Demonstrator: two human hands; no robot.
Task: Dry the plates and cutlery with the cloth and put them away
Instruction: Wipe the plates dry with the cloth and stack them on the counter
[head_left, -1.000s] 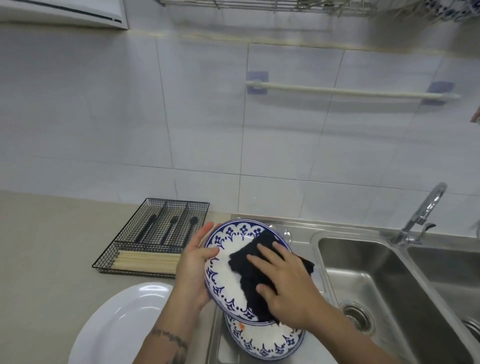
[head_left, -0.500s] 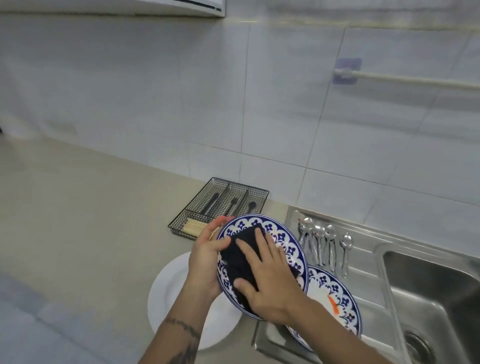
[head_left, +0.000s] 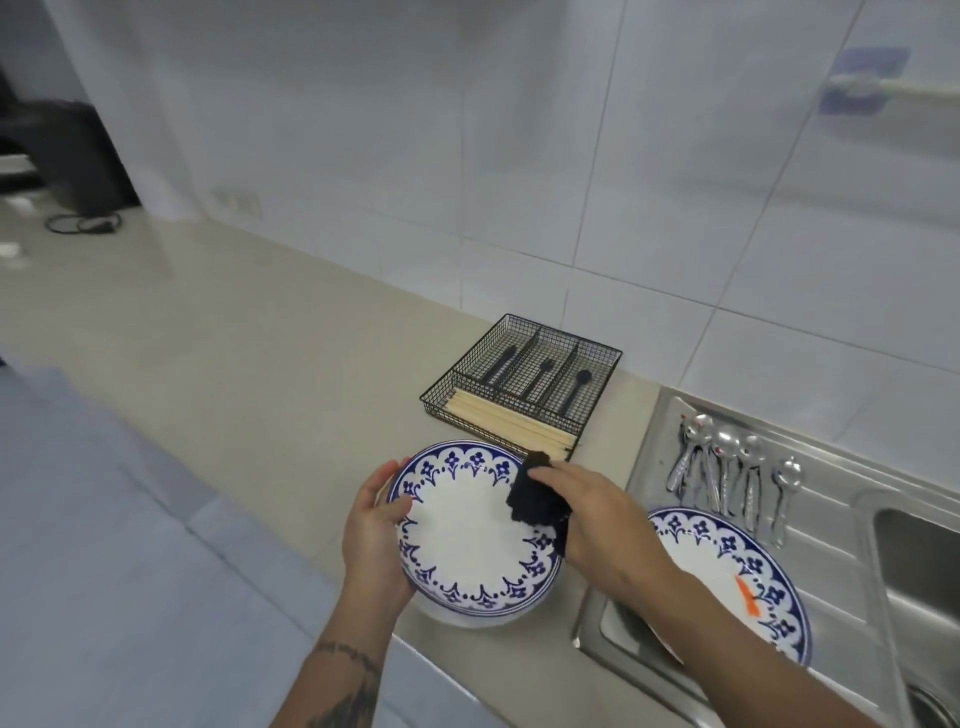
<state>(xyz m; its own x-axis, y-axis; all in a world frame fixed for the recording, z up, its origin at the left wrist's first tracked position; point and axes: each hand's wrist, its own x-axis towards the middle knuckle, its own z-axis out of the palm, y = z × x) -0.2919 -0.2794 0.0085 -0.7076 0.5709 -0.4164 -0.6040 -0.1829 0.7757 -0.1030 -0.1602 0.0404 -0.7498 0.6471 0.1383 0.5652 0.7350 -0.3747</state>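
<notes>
My left hand (head_left: 375, 535) grips the left rim of a blue-patterned white plate (head_left: 467, 540), which lies nearly flat over a plain white plate whose edge shows beneath it (head_left: 462, 619). My right hand (head_left: 587, 512) holds a bunched black cloth (head_left: 535, 496) at the plate's right rim. A second blue-patterned plate (head_left: 727, 566) with an orange mark lies on the steel drainboard (head_left: 649, 447). Several metal spoons (head_left: 727, 467) lie on the drainboard behind it.
A black wire cutlery tray (head_left: 524, 382) holds dark cutlery and wooden chopsticks on the beige counter (head_left: 234, 364). The sink basin (head_left: 919, 561) is at the right edge. A towel rail (head_left: 883, 91) hangs on the tiled wall. A dark appliance (head_left: 67, 156) stands far left.
The plate has come down from a tilted hold to nearly flat over the white plate. The cloth has slid from the plate's middle to its right rim. The view has swung left.
</notes>
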